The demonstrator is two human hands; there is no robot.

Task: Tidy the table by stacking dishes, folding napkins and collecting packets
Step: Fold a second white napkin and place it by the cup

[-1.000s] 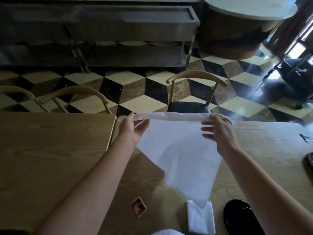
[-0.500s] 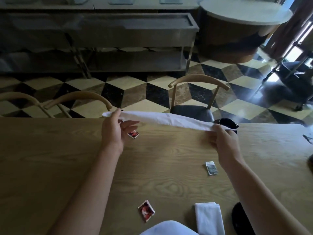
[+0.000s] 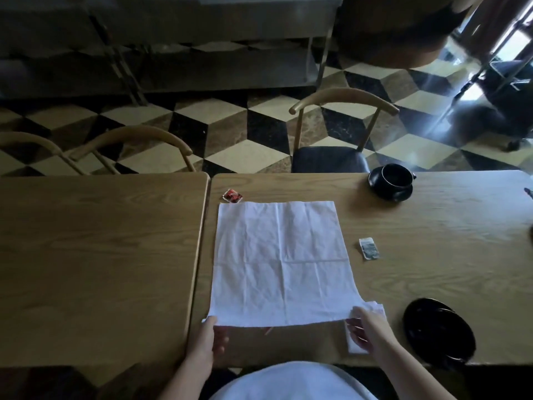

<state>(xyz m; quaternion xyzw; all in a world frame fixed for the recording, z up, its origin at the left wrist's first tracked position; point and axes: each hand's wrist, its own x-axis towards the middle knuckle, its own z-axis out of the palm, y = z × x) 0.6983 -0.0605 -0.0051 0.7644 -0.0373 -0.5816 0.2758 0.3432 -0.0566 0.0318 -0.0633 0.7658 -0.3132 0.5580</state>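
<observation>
A white napkin [image 3: 279, 261] lies spread flat on the wooden table [image 3: 432, 255]. My left hand [image 3: 209, 339] pinches its near left corner, and my right hand [image 3: 364, 327] pinches its near right corner, holding the near edge slightly lifted. A folded white napkin [image 3: 377, 308] lies partly under my right hand. A red packet [image 3: 232, 195] sits just beyond the napkin's far left corner. To the right of the napkin lies a grey packet [image 3: 369, 248]. Another red packet [image 3: 268, 330] peeks out below the napkin's near edge.
A black cup on a saucer [image 3: 391, 181] stands at the table's far edge. A black plate [image 3: 438, 332] lies near the front right. A second table [image 3: 95, 255] adjoins on the left. Chairs [image 3: 343, 134] stand behind the tables.
The napkin, held stretched in the air between both hands, has been laid flat on the table. Both hands came back toward me and now hold its near corners.
</observation>
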